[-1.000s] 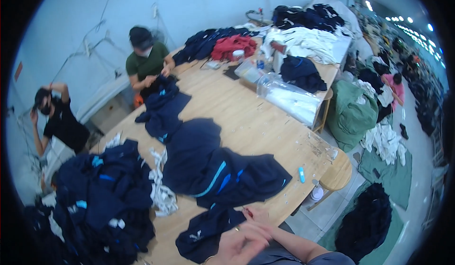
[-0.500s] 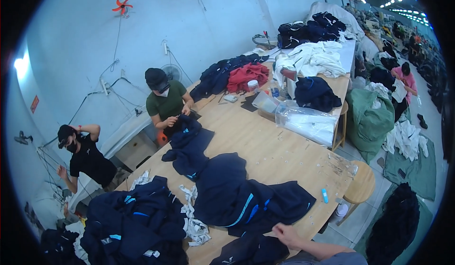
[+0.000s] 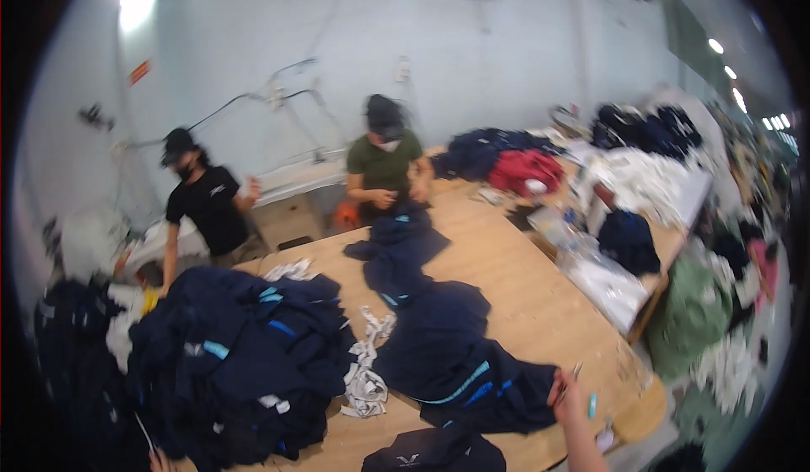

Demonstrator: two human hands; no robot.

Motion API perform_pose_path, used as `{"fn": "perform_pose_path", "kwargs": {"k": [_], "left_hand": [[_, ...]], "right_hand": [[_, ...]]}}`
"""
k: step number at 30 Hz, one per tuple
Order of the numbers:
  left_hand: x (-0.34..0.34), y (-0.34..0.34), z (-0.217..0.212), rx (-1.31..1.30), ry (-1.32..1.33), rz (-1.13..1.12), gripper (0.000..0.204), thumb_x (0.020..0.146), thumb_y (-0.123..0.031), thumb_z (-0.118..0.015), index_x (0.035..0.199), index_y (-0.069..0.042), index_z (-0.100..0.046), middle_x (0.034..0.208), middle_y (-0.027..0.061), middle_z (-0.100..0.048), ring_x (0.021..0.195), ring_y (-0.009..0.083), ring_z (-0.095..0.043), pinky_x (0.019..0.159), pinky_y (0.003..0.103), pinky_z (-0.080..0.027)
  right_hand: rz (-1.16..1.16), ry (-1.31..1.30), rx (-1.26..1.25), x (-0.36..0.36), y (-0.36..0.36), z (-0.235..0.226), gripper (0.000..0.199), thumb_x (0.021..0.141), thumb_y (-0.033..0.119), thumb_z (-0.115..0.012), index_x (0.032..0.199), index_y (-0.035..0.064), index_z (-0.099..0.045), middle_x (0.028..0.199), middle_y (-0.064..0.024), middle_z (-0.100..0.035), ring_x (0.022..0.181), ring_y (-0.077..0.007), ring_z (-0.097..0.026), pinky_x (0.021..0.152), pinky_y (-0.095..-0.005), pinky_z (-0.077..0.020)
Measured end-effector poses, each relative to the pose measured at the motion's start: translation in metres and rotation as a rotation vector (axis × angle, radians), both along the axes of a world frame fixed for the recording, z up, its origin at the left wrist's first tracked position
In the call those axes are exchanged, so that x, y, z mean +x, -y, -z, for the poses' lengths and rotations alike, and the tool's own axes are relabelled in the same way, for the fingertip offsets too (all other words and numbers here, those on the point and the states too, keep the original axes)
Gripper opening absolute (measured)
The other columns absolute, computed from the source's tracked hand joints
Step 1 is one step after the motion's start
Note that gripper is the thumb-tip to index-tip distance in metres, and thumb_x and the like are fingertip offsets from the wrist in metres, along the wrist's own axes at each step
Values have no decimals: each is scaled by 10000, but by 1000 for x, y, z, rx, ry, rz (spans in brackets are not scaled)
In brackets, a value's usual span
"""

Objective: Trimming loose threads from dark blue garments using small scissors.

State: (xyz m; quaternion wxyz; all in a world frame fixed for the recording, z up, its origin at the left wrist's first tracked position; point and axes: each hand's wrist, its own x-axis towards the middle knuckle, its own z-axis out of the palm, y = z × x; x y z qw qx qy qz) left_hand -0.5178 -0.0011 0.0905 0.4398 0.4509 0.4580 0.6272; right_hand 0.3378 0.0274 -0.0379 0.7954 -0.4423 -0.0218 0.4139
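I count two co-workers far across the surface, one red garment, and one green sack right.

The right forearm rises from the lower edge, bare, reaching up and forward; the right hand is raised at its end, fingers partly curled, blurred. The left hand is barely visible at the lower-left edge; its state cannot be told

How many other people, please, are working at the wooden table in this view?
2. One person in a black t-shirt stands at the far left corner, behind the navy garment pile. One person in a green t-shirt stands at the far side, handling a navy garment. Others may be hidden.
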Motion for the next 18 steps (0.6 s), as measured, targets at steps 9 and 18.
{"fn": "perform_pose_path", "kwargs": {"k": [9,18], "left_hand": [[226,58,147,177,304,32,232,856,-170,-560,1052,-47,-569,1097,190,-500,966,317,-525,839,356,-433],[523,-58,98,-69,-634,499,157,838,-157,-587,920,-27,-619,918,166,-593,849,295,-585,784,351,-456]], "right_hand": [[-737,1546,-366,-133,20,40,324,920,288,-477,1060,12,-574,937,-202,-625,917,-379,-582,782,-397,-456],[-1039,1260,-247,-140,-2,54,402,884,349,-563,1117,22,-570,913,-153,-646,832,-264,-606,739,-342,-470]]}}
